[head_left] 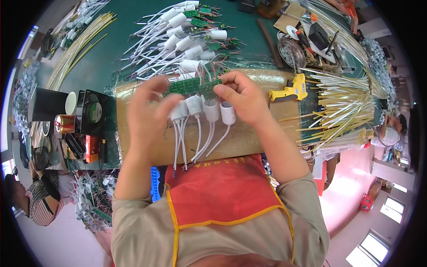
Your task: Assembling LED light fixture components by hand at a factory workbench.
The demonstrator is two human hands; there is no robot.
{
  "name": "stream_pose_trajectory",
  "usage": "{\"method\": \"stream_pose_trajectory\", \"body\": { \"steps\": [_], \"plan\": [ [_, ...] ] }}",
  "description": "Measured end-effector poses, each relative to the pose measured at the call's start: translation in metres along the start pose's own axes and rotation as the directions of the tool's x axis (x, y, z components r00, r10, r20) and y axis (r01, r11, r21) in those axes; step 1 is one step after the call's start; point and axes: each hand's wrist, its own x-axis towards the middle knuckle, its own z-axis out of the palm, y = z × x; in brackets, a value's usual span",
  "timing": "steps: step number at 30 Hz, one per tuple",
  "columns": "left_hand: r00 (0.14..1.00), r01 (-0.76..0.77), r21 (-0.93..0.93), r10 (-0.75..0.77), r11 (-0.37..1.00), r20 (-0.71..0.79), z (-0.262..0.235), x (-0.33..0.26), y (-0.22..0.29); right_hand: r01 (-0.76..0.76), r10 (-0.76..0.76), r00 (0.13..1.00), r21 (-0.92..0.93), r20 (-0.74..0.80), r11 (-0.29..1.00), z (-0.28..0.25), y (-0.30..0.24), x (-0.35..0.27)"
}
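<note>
A strip of green circuit boards (187, 86) is held up over the cardboard. My right hand (243, 95) pinches its right end between thumb and fingers. By the left end is my left hand (149, 109), slightly blurred, its thumb and fingers apart. Several white cylindrical lamp holders (228, 114) hang below the strip, with white cables trailing toward the red apron. Thin wires rise from the boards. Where each wire joins is too small to tell.
Beyond the cardboard mat (147, 147) lies a pile of similar white lamp holders (178, 43) with boards. On the right are a yellow glue gun (291, 90) and bundled pale strips (342, 109). A black fan (92, 112) and red can (65, 123) stand left. Other people sit nearby.
</note>
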Motion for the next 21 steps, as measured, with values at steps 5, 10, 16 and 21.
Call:
{"method": "stream_pose_trajectory", "body": {
  "steps": [5,10,16,21],
  "plan": [
    [0.916,0.339,-0.375,-0.212,0.863,0.340,0.020,-0.006,0.008,-0.057,0.058,0.996,-0.020,0.070,0.998,0.014,-0.011,-0.003],
    [0.922,0.344,-0.424,-0.216,0.838,0.323,0.031,-0.016,0.013,0.013,-0.011,0.996,-0.020,0.086,1.000,0.008,-0.002,-0.010],
    [0.898,0.364,-0.396,-0.205,0.843,0.390,0.032,-0.019,0.009,-0.047,0.036,0.987,0.067,0.155,0.997,0.007,-0.002,-0.013],
    [0.916,0.340,-0.537,-0.143,0.772,0.375,0.031,-0.019,0.017,-0.082,0.055,0.980,0.135,0.193,0.987,0.011,-0.001,-0.009]
  ]
}}
